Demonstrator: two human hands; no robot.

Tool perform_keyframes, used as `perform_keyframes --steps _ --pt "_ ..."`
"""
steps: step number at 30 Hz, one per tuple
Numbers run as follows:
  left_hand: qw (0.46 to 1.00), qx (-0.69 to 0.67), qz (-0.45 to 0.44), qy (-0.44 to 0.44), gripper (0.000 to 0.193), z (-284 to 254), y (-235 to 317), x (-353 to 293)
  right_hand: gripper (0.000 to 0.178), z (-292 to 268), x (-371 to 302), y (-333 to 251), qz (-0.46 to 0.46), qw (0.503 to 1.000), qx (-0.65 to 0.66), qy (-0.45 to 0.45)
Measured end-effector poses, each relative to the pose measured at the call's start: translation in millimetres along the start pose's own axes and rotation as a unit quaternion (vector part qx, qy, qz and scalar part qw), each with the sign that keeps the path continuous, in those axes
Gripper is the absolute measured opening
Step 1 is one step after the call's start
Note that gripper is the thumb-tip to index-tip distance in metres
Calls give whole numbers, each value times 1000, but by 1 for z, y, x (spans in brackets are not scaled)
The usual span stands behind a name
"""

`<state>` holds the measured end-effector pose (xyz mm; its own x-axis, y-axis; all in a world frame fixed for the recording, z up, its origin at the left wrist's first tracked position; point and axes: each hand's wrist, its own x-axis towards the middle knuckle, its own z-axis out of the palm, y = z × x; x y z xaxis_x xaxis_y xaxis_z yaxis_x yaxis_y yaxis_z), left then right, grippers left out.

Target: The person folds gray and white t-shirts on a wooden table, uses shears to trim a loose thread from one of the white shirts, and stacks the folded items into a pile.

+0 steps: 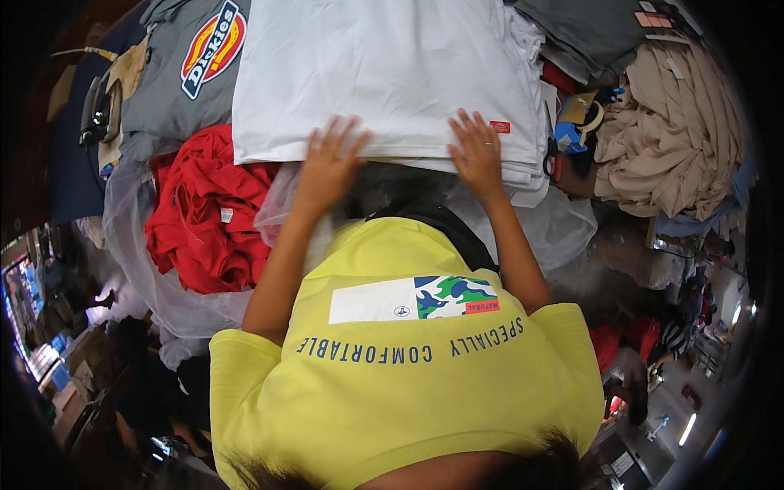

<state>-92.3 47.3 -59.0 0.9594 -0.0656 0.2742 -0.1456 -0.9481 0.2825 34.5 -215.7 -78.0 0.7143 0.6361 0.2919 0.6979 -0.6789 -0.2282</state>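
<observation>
In front of me lies a stack of folded white shirts [376,73], its near edge toward my body. My left hand [333,159] is over that near edge, fingers spread and slightly blurred; whether it touches the cloth I cannot tell. Flat on the top shirt, near its right corner, rest the outstretched fingers of my right hand [476,151]. Just beside those fingertips is a small red label [500,127] on the white cloth. Neither hand grips anything.
Grey shirts [155,114] with a large printed patch lie at left, an iron [100,110] beyond them. A red garment heap [214,208] sits in clear plastic [135,237]. On the right are a beige fabric pile [670,131], a tape roll [590,117] and dark grey clothing [584,33].
</observation>
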Motion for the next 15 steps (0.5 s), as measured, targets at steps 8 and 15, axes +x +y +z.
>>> perform_keyframes --steps 8,15 --pt "974 178 -71 -119 60 23 -33 -57 61 15 -27 31 43 991 -100 -73" --pt "937 206 -282 -28 58 7 -67 -93 59 -1 -73 75 61 991 -106 -57"
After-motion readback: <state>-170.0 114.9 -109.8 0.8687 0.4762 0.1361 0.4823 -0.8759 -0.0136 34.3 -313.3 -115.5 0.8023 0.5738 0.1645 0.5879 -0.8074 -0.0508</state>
